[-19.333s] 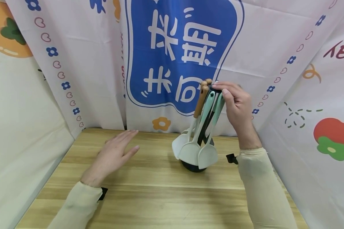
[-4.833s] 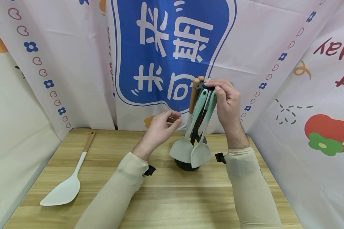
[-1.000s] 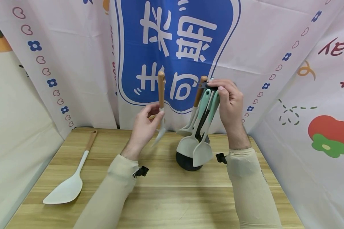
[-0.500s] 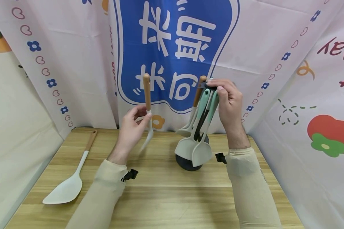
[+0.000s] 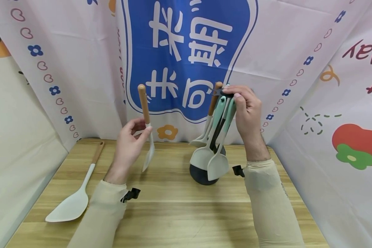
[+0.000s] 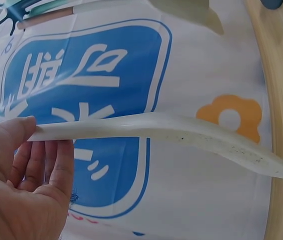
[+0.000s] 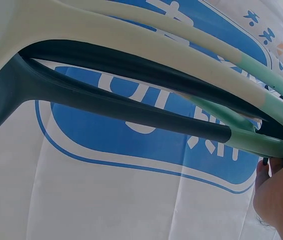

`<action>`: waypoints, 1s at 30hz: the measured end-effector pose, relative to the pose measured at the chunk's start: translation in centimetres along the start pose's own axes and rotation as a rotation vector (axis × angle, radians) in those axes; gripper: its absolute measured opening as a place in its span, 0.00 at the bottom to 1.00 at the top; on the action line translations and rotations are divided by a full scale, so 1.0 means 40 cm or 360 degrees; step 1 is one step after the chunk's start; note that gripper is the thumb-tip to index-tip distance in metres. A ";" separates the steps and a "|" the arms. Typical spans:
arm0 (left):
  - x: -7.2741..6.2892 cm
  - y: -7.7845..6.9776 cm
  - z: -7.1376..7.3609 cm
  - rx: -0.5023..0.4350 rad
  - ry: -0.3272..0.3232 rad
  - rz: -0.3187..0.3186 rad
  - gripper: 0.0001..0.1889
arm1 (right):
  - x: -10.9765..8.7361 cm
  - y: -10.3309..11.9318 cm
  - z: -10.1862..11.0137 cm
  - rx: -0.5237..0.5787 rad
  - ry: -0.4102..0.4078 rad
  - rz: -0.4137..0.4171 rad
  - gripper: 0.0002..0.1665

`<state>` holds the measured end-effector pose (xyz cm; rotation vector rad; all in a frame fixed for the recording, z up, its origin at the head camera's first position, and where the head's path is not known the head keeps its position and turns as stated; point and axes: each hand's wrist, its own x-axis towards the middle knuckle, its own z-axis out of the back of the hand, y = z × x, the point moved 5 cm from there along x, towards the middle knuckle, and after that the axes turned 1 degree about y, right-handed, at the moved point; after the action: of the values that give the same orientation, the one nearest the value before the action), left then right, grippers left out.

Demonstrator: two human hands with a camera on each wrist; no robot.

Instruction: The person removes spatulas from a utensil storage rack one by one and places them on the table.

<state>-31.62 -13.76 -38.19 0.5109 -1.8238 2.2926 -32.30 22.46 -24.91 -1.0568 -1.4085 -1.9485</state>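
My left hand [image 5: 127, 146] pinches a spatula [image 5: 144, 105] by its white shaft just below the wooden handle. It hangs upright above the table, its white blade edge-on, with dark specks showing in the left wrist view. My right hand [image 5: 249, 112] grips the top of a black rotating utensil rack [image 5: 201, 176]. From the rack hang pale utensils with mint handles, among them a turner [image 5: 201, 158] and a spoon-like one [image 5: 218, 167], plus a wooden-handled one [image 5: 215, 101] behind. Dark utensils [image 7: 146, 115] with mint handle ends show in the right wrist view.
A larger white spatula [image 5: 72, 206] with a wooden handle lies flat on the left of the wooden table [image 5: 186, 220]. Printed cloth walls [image 5: 285, 51] enclose the table at the back and both sides.
The larger spatula, earlier on the rack, lies on the table at left. My left hand has taken a second spatula off the rack and carried it leftward; my right hand stays on the rack top.
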 end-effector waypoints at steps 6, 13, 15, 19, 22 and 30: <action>-0.010 0.008 0.036 0.0015 -0.0058 0.0038 0.23 | -0.001 0.006 0.001 -0.0014 0.0018 0.0031 0.25; -0.019 0.018 0.070 0.0059 -0.0123 0.0087 0.24 | -0.002 0.003 0.004 -0.0012 0.0021 0.0037 0.25; -0.022 0.023 0.079 0.0081 -0.0135 0.0091 0.24 | -0.002 0.001 0.003 -0.0009 0.0014 0.0030 0.25; -0.029 0.032 0.097 0.0159 -0.0148 0.0116 0.25 | -0.002 -0.004 0.002 0.0003 0.0006 0.0010 0.25; -0.033 0.037 0.109 0.0222 -0.0163 0.0118 0.26 | -0.002 -0.003 0.002 0.0002 0.0014 0.0010 0.25; -0.037 0.038 0.142 0.0380 -0.0198 0.0051 0.25 | 0.000 0.002 0.001 -0.0012 0.0029 0.0033 0.26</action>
<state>-29.86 -19.50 -39.01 0.6778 -1.6272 2.5705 -32.23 22.48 -24.86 -1.0505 -1.3759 -1.9454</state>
